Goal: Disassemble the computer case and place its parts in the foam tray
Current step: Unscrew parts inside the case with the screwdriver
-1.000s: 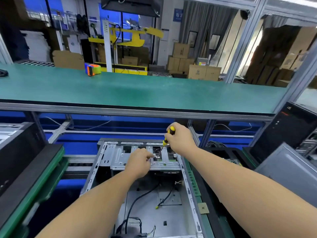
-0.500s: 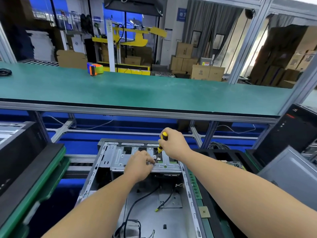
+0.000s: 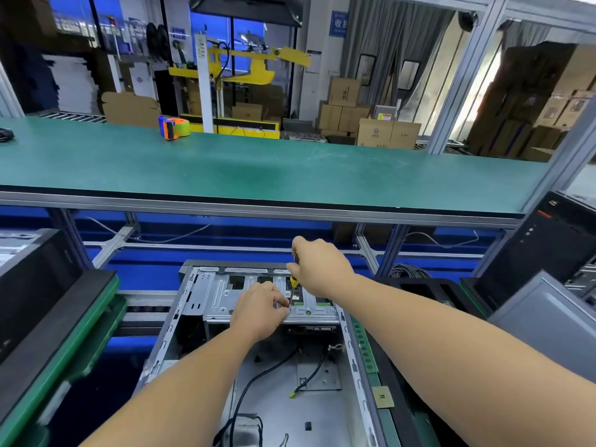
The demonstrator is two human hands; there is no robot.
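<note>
Case lies open between both forearms, under a green shelf carrying a tape gun. The right hand grips a screwdriver, tip down on the drive cage. The left hand pinches near the tip, perhaps a screw; it blocks the view. Black cables cross the case floor. Black tray sits just right, a tower beyond.

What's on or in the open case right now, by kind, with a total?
Hands: 2, left and right
Screwdrivers: 1
Loose black cables: 2
Total: 5
</note>
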